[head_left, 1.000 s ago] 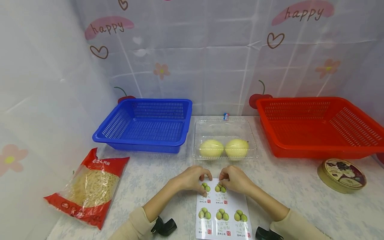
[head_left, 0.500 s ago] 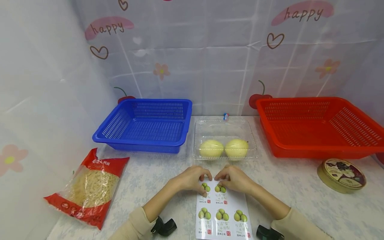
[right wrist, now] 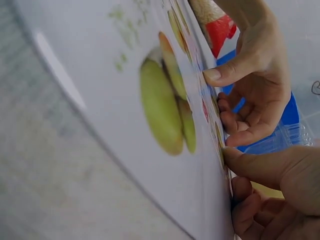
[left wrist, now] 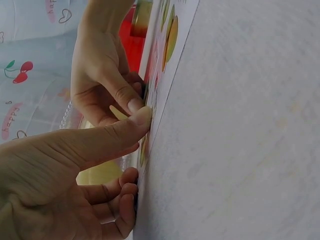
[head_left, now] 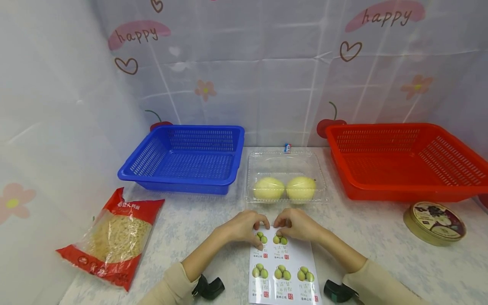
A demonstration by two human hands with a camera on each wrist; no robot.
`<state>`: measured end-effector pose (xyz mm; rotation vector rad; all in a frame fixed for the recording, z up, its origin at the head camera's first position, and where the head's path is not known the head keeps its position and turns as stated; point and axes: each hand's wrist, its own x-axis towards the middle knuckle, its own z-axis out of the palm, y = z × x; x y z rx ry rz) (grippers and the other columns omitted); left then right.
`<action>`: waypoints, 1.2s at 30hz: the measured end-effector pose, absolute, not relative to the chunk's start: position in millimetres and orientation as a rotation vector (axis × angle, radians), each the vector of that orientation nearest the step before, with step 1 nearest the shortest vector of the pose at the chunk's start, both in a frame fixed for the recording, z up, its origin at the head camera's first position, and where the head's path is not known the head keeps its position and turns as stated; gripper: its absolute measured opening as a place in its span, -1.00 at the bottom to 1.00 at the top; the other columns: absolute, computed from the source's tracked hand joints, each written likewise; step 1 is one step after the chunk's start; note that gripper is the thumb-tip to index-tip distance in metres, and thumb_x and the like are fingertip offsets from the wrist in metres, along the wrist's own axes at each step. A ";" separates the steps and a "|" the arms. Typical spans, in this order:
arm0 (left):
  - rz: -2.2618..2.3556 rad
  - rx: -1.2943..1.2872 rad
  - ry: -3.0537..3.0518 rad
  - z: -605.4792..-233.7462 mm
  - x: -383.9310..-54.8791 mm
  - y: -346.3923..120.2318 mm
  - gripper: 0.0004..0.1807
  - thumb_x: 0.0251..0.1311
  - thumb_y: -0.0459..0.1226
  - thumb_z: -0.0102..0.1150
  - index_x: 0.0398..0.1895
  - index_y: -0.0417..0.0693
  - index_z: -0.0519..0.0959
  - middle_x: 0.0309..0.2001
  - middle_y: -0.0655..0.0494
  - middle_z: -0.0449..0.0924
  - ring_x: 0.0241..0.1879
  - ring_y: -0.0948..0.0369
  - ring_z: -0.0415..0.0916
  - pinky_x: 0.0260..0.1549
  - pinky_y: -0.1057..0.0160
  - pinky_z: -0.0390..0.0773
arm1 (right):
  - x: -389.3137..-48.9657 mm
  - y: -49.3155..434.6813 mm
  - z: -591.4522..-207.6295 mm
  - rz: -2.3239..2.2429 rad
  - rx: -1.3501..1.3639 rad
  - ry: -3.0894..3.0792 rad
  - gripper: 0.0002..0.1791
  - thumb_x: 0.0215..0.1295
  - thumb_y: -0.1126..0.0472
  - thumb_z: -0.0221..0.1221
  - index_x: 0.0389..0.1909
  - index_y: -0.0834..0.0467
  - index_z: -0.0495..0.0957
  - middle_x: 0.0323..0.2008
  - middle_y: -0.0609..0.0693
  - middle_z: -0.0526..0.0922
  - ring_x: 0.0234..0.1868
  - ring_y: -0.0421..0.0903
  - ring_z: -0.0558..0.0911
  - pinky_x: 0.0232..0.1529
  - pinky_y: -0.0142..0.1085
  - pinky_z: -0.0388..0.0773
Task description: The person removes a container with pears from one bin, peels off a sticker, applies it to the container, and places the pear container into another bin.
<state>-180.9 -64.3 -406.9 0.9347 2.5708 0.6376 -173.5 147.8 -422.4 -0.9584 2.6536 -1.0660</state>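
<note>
A sheet of pear-printed stickers [head_left: 284,262] lies on the table before me, with two labels in its upper row and a blank area at upper right. My left hand [head_left: 244,228] holds its upper left part, thumb on the printed face, other fingertips curled at the far edge. Beside it, my right hand [head_left: 299,226] pinches around the top edge near the upper middle label, its thumb close to the pear picture. Whether a label corner is lifted is hidden by the fingers. Just beyond, a clear plastic clamshell box [head_left: 282,163] contains two yellow-green pears [head_left: 268,189].
A blue basket [head_left: 179,184] stands at back left and a red basket [head_left: 411,192] at back right. The pasta bag [head_left: 118,237] lies left, a round tin [head_left: 434,224] right. A small blue-and-red wrapped item [head_left: 287,148] sits behind the box.
My right hand has shifted slightly left along the sheet's top edge, its fingers coming nearer to the left hand. The left hand and the sheet look still.
</note>
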 end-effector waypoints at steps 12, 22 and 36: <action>0.631 0.928 2.562 -405.1 -181.7 -63.6 -0.51 -0.30 -0.18 0.56 -0.17 0.06 0.61 -0.43 0.22 0.45 -0.40 0.34 0.33 -0.38 0.40 0.35 | -182.0 141.7 -421.5 -1.111 -0.915 2.614 -0.88 -0.04 0.36 0.38 -0.53 0.23 0.60 -0.62 -0.12 0.57 -0.58 -0.38 0.44 -0.53 -0.47 0.45; 0.625 0.941 2.575 -407.2 -182.3 -62.9 -0.51 -0.31 -0.18 0.57 -0.19 0.07 0.61 -0.46 0.23 0.43 -0.42 0.35 0.32 -0.40 0.41 0.34 | -179.8 137.6 -413.7 -1.070 -0.807 2.639 -0.85 -0.06 0.35 0.39 -0.61 0.21 0.58 -0.68 -0.12 0.50 -0.62 -0.34 0.39 -0.59 -0.47 0.37; 0.641 0.929 2.570 -409.3 -182.4 -64.5 -0.48 -0.31 -0.19 0.57 -0.16 0.07 0.60 -0.46 0.24 0.43 -0.42 0.34 0.31 -0.40 0.40 0.34 | -173.6 139.0 -413.1 -1.083 -0.708 2.711 -0.76 -0.12 0.29 0.43 -0.68 0.14 0.51 -0.72 -0.15 0.43 -0.66 -0.28 0.37 -0.64 -0.43 0.32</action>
